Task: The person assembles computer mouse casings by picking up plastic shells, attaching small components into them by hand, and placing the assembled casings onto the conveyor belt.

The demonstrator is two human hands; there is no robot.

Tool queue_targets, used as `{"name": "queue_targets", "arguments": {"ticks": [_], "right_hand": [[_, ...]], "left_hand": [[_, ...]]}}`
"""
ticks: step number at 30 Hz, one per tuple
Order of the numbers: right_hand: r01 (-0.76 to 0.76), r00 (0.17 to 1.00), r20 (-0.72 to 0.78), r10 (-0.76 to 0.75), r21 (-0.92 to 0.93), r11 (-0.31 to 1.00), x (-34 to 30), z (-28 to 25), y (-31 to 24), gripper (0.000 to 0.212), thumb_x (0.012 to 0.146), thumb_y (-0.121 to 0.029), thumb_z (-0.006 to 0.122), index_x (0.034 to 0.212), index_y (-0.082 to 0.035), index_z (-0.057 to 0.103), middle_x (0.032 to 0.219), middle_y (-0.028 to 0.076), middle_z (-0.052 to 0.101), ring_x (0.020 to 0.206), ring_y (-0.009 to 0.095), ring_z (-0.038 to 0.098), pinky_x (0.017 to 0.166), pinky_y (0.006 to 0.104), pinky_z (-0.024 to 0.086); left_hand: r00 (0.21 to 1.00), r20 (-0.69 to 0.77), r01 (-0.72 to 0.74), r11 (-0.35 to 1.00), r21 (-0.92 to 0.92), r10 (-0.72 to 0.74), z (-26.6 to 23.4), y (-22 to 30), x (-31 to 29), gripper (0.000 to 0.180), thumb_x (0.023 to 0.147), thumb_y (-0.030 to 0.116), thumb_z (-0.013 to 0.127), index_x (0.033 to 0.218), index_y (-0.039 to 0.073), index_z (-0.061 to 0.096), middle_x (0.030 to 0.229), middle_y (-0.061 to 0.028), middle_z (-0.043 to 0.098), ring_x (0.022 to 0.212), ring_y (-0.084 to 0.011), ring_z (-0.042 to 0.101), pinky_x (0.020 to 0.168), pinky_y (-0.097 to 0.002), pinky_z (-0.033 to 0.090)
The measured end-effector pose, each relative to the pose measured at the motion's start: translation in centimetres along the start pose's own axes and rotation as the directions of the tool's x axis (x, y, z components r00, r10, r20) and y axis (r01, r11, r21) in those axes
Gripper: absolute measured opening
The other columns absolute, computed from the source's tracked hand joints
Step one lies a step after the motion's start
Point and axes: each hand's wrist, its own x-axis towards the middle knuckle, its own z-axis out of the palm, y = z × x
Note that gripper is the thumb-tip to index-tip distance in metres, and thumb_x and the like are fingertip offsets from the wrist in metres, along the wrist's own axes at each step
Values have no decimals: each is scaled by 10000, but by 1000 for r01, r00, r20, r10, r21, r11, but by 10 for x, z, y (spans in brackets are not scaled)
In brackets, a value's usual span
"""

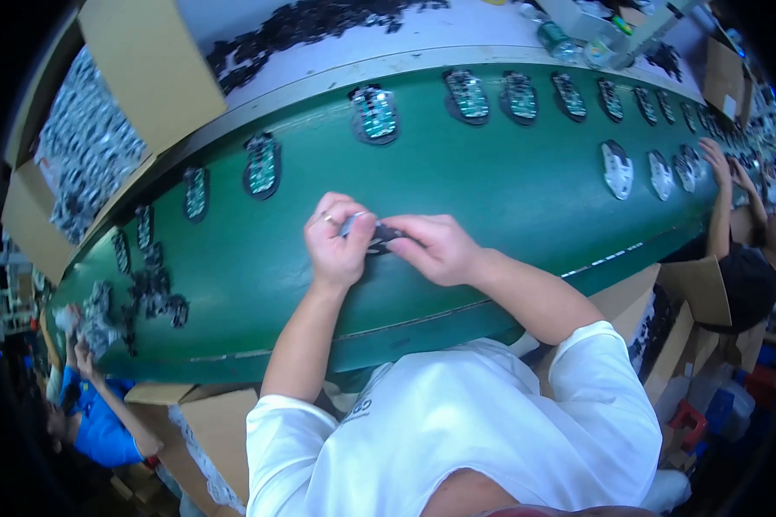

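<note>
Both my hands are close together over the green belt [457,185], pinching one small dark part [383,241] between thumbs and fingers. My left hand [340,241], with a ring on one finger, is closed on the part's left end, where a light grey bit shows. My right hand [437,248] grips its right end. The fingers cover most of the part, so its exact kind is hidden. Beyond my hands, a dark oval base with a green circuit board [375,114] lies on the belt. Several more like it [467,96] form a row along the far edge.
Silver-grey shells [617,171] lie to the right, near another person's hand [716,160]. Black parts [153,293] are heaped at left, near a person in blue [103,426]. An open carton [151,73] of grey parts stands far left. Bottles [557,40] stand back right.
</note>
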Motion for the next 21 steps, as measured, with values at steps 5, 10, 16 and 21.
{"name": "queue_targets", "arguments": {"ticks": [5,10,16,21], "right_hand": [[-119,987,-106,121,28,993,0,6,-6,182,985,-93,632,1143,-10,666,879,181,706,737,302,711,655,373,549],[-143,977,-152,147,38,989,5,12,-7,186,993,-149,632,1111,-15,682,813,172,705,715,302,722,621,375,541],[-223,962,-111,248,196,955,1,-5,-2,189,1003,-165,623,1101,-12,676,764,169,685,665,249,693,595,380,505],[-143,959,-243,146,33,989,0,-24,1,240,992,-141,629,1163,24,658,1014,165,706,829,248,721,751,359,588]], "left_hand": [[994,-108,19,997,72,-11,12,12,1,265,941,180,748,780,4,633,790,-94,596,728,-201,570,655,-325,461],[993,-62,101,995,2,-101,4,4,3,210,1012,117,600,857,-11,664,892,-103,627,830,-192,594,738,-323,484],[978,187,-141,954,264,92,7,31,2,786,758,177,848,1436,-8,496,1231,-180,588,1100,-333,606,972,-421,487],[976,41,214,975,-61,-212,11,3,-7,845,763,88,868,1484,-9,438,1275,-113,590,1084,-222,610,953,-348,507]]}}
